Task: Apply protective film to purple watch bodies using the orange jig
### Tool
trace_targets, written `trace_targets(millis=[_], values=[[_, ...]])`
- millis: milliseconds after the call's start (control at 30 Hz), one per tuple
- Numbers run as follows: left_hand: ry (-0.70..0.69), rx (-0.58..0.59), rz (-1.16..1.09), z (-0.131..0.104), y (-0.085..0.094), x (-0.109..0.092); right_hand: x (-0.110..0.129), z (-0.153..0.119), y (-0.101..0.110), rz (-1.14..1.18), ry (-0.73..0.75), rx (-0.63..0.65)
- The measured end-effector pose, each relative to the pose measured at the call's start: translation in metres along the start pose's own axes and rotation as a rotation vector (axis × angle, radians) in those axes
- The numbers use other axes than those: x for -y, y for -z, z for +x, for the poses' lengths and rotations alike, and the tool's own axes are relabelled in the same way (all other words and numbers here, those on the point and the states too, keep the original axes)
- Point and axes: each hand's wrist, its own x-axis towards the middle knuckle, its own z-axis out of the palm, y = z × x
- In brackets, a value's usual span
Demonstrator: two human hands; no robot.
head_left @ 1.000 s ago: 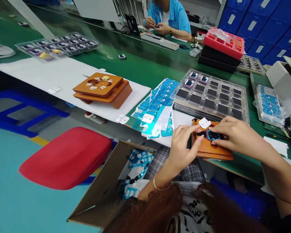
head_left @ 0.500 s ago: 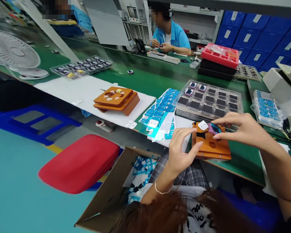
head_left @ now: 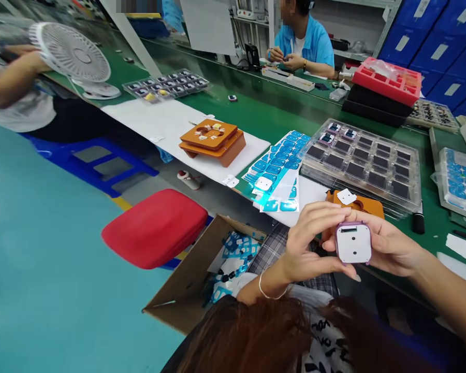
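Observation:
A small square purple-rimmed case [head_left: 353,243] is held between both hands, its white face with two dark holes and a slot turned to the camera. My left hand [head_left: 314,243] grips its left side, fingers along the top and thumb below. My right hand [head_left: 392,243] holds the right side, some fingers hidden behind the case. Just behind the hands sits an orange fixture [head_left: 367,205], partly covered by them, with a loose white plate [head_left: 346,196] on its top. A clear tray [head_left: 406,140] of dark squares and a few purple-rimmed cases lies beyond it.
Blue sticker sheets [head_left: 281,160] and a second orange fixture [head_left: 212,137] are to the left. A cardboard box [head_left: 186,290] and red stool [head_left: 155,228] stand below the table edge. A person in blue [head_left: 316,44] sits opposite; another person's arm [head_left: 15,77] is at far left.
The purple-rimmed case has been lifted from above the fixture towards me, its white face now showing. My left hand has closed on it too. The view has shifted, bringing in an arm at far left.

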Motion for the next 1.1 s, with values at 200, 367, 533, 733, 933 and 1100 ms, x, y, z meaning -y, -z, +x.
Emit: trace_targets(millis=[200,367,533,733,933,1100], values=[[0.132,0.024,-0.180,-0.001,0.000,-0.003,-0.007,0.005,-0.007,0.189,-0.005,-0.035],[0.216,0.032,-0.269,-0.005,0.000,0.000,-0.012,0.008,-0.009,0.004,0.089,-0.254],[0.272,0.014,-0.209,-0.006,0.001,0.001,-0.005,0.002,-0.011,-0.520,0.516,-0.546],[0.251,0.002,-0.215,-0.001,0.001,-0.003,0.001,-0.008,-0.013,-0.907,0.675,-0.529],[0.201,0.033,-0.192,-0.003,0.003,0.002,0.002,-0.010,-0.015,-0.963,0.675,-0.536],[0.140,0.073,-0.239,-0.002,0.003,0.002,0.008,-0.006,-0.013,-0.783,0.546,-0.538]])
